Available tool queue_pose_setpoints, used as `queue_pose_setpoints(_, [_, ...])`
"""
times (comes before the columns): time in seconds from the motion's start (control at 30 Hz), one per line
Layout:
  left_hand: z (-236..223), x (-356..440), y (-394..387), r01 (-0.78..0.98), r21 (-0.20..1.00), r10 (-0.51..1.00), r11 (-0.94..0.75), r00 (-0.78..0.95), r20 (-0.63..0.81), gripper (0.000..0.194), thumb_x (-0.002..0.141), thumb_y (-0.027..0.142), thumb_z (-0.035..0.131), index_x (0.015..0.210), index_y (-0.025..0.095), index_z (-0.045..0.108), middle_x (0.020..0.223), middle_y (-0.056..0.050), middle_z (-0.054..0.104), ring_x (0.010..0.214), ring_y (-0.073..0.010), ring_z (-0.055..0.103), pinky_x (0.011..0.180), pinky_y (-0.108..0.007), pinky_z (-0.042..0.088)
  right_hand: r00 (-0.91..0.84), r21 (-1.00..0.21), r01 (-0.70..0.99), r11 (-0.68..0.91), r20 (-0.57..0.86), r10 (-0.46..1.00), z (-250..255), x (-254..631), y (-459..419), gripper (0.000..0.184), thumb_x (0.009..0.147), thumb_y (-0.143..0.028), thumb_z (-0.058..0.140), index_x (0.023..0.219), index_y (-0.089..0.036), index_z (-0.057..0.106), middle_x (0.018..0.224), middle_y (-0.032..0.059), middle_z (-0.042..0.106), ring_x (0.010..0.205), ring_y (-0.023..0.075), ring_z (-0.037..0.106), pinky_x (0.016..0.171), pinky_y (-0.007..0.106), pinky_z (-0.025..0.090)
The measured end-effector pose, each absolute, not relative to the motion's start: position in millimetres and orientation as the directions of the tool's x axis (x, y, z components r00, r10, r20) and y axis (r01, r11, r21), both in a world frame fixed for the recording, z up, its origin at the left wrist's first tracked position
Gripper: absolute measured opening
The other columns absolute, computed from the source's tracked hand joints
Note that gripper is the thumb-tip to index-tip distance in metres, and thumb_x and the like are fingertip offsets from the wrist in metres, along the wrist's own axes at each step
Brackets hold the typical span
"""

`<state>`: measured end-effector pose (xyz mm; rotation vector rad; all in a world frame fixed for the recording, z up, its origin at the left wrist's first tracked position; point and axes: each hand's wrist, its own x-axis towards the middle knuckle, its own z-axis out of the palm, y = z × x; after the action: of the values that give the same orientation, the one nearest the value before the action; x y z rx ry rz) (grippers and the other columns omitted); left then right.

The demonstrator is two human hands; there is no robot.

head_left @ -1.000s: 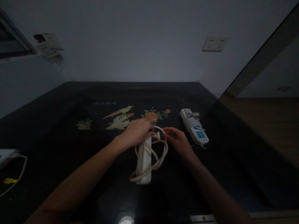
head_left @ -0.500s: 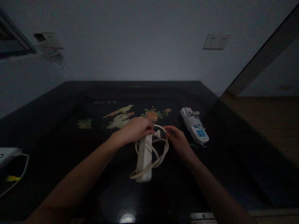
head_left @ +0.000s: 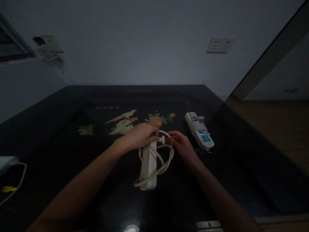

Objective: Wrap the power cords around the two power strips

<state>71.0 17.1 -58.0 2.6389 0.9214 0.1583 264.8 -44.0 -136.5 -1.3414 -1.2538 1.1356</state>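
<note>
A white power strip [head_left: 149, 169] stands tilted in front of me, its near end low and its far end under my left hand [head_left: 143, 134]. That hand is closed round the far end, with thumb and fingertips pinched by the cord. Loose loops of the strip's white cord [head_left: 167, 165] hang round its body and out to the right. A white plug [head_left: 162, 140] sits between the two hands, its prongs pointing right. My right hand [head_left: 182, 145] has its thumb and fingers closed on the cord loop beside the plug.
Another white power strip [head_left: 205, 138] with blue sockets, its cord wrapped round it, lies right on the black glossy table [head_left: 116, 193]. A white device [head_left: 7, 162] with a cable and yellow tag [head_left: 9, 189] is at far left. Wall sockets [head_left: 219, 45] are behind.
The view has shifted slightly. Both hands keep the same hold on the power strip and cord, with hardly any movement.
</note>
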Motion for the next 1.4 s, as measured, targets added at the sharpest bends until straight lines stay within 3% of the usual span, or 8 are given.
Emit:
queue_pose_setpoints(0.17, [-58.4,74.9,9.7,0.613,0.297,0.641,-0.732,0.768,-0.004,0.016,0.088,0.03,0.053,0.084,0.018,0.064,0.081,-0.003,0.067,0.076,-0.017,0.062,0.065,-0.025,0.04,0.038,-0.964,0.259,-0.053,-0.045,0.998,-141.2,264.1,-42.4,0.018,0.08,-0.018,0.047,0.096,-0.019,0.058,0.071,0.0005,0.063,0.064,0.0166,0.059,0.057,0.027,0.043])
queue_pose_setpoints(0.4, [-58.5,80.3,1.4,0.721,0.129,0.726,-0.681,0.687,-0.01,0.024,0.082,0.039,0.06,0.099,0.024,0.067,0.083,-0.005,0.071,0.076,-0.0226,0.066,0.06,-0.027,0.041,0.009,-0.97,0.236,0.051,0.054,0.998,-141.0,257.4,-45.9,0.018,0.084,-0.026,0.046,0.096,-0.018,0.056,0.078,0.0022,0.063,0.07,0.017,0.059,0.063,0.029,0.044])
queue_pose_setpoints(0.57, [-60.6,81.3,0.7,0.721,0.078,0.719,-0.688,0.692,-0.055,0.024,0.084,0.042,0.058,0.089,0.023,0.071,0.077,-0.007,0.071,0.073,-0.0238,0.066,0.056,-0.027,0.038,0.01,-0.992,0.126,0.002,0.003,1.0,-137.1,257.3,-46.9,0.019,0.081,-0.029,0.05,0.095,-0.019,0.058,0.077,0.0009,0.063,0.066,0.016,0.058,0.062,0.028,0.044])
queue_pose_setpoints(0.73, [-56.6,76.3,3.0,0.686,0.178,0.692,-0.706,0.721,-0.037,0.025,0.085,0.042,0.057,0.087,0.023,0.072,0.078,-0.005,0.071,0.07,-0.0194,0.064,0.056,-0.025,0.035,0.05,-0.993,0.09,-0.075,-0.07,0.996,-138.3,259.0,-45.2,0.019,0.079,-0.028,0.05,0.093,-0.02,0.06,0.075,0.0003,0.062,0.066,0.0154,0.057,0.061,0.027,0.044])
queue_pose_setpoints(0.93, [-43.0,66.7,11.5,0.623,0.463,0.693,-0.63,0.721,-0.027,0.025,0.085,0.039,0.057,0.095,0.021,0.069,0.074,-0.001,0.068,0.064,-0.0127,0.06,0.057,-0.022,0.035,0.061,-0.984,0.125,-0.13,-0.124,0.99,-144.7,260.4,-42.9,0.017,0.078,-0.028,0.048,0.091,-0.02,0.056,0.06,-0.0045,0.052,0.05,0.0123,0.048,0.047,0.023,0.037])
queue_pose_setpoints(1.03, [-41.2,59.0,18.5,0.629,0.497,0.704,-0.598,0.708,-0.05,0.026,0.085,0.036,0.056,0.101,0.019,0.067,0.071,0.0,0.066,0.061,-0.0118,0.059,0.057,-0.022,0.036,0.043,-0.979,0.164,-0.118,-0.113,0.993,-142.9,260.6,-43.5,0.017,0.077,-0.027,0.051,0.09,-0.019,0.058,0.06,-0.0047,0.052,0.05,0.0113,0.047,0.046,0.022,0.035])
queue_pose_setpoints(1.27, [-42.7,48.3,27.4,0.686,0.383,0.737,-0.618,0.676,-0.023,0.031,0.087,0.034,0.052,0.112,0.021,0.066,0.08,-0.003,0.069,0.069,-0.0152,0.062,0.06,-0.023,0.037,0.01,-0.966,0.238,-0.101,-0.101,0.995,-142.8,262.1,-45.0,0.018,0.078,-0.026,0.053,0.094,-0.019,0.058,0.059,-0.0047,0.055,0.05,0.0128,0.051,0.049,0.024,0.039])
queue_pose_setpoints(1.4, [-42.2,45.4,29.3,0.769,0.221,0.788,-0.6,0.616,-0.006,0.03,0.089,0.034,0.048,0.107,0.018,0.067,0.086,-0.008,0.07,0.075,-0.0199,0.064,0.06,-0.026,0.038,0.021,-0.96,0.266,-0.086,-0.083,0.996,-144.1,262.5,-44.4,0.019,0.078,-0.025,0.053,0.094,-0.019,0.059,0.065,-0.0022,0.06,0.056,0.0144,0.056,0.052,0.025,0.042])
